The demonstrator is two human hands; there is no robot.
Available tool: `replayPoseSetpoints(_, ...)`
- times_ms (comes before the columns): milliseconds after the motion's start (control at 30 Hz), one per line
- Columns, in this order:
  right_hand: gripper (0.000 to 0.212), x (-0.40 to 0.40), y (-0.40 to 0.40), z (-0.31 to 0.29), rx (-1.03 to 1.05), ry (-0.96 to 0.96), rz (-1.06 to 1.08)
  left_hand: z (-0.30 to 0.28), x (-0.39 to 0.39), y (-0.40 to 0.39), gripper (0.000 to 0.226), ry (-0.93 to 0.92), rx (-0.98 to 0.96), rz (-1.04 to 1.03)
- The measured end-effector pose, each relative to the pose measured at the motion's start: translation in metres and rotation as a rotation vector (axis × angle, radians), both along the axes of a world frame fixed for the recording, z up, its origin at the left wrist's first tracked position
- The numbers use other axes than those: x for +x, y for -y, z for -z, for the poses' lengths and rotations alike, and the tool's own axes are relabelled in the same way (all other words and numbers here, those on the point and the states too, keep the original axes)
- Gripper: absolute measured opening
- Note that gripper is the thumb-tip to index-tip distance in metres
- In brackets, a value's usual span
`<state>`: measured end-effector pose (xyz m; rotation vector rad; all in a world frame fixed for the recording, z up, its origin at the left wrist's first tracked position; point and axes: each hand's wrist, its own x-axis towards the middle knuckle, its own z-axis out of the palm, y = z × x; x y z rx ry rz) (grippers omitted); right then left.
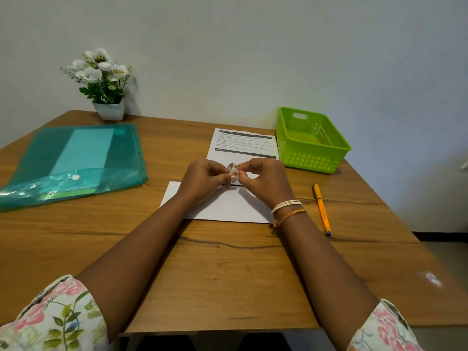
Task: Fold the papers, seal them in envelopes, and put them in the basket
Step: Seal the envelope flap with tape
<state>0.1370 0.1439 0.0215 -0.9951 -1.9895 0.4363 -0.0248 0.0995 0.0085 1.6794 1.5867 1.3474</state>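
A: Hands first. Left hand (206,176) and right hand (263,176) meet above the white envelope (222,205), fingers curled inward, both pinching a small tape roll (233,170) between them. Left grips the roll; right fingertips nip at its edge.

B: Envelope position?

A: Flat on the wooden table (228,274), directly under the wrists. Its far edge is hidden behind the hands, so flap state cannot be told. Thread bracelets (287,210) on the right wrist.

B: Paper?

A: Printed sheet (243,144) lies just beyond the hands, near edge covered by them. Text too small to read.

B: Containers?

A: Green basket (312,140) at right of the sheet, just beside it; slotted walls, nothing visible inside. Teal plastic folder (76,163) well to the left, holding a pale sheet seen through the cover; lower pocket contents glare-blurred, unclear.

B: Other items?

A: Orange pen (321,210) right of the envelope, apart from it. Potted white flowers (101,84) at the far left corner against the wall. Floral sleeves (50,320) cut off at the bottom edge; forearms angle inward to the centre.
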Motion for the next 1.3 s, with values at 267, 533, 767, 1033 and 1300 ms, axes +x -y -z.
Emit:
replayPoseSetpoints(267, 0.011, -0.0069, 0.0031, 0.0025, 0.092, 0.106, 0.083, 0.0011, -0.0005, 0.0003, 0.013, 0.044, -0.018, -0.003)
replayPoseSetpoints(533, 0.015, -0.004, 0.001, 0.0028, -0.007, -0.016, 0.058, 0.0013, -0.0015, -0.0018, 0.014, 0.036, -0.031, -0.004)
replayPoseSetpoints(767, 0.014, -0.0009, 0.0004, -0.001, -0.023, -0.011, 0.024, 0.0007, -0.0005, 0.0, 0.013, 0.09, -0.035, 0.007)
replayPoseSetpoints(1033, 0.011, -0.0075, 0.0048, 0.0018, 0.067, -0.005, 0.051, 0.0022, -0.0012, -0.0027, 0.015, 0.111, -0.03, 0.005)
replayPoseSetpoints(1300, 0.015, -0.0056, 0.0048, 0.0018, 0.051, -0.004, 0.045, 0.002, 0.0006, -0.0019, 0.014, 0.102, -0.037, -0.015)
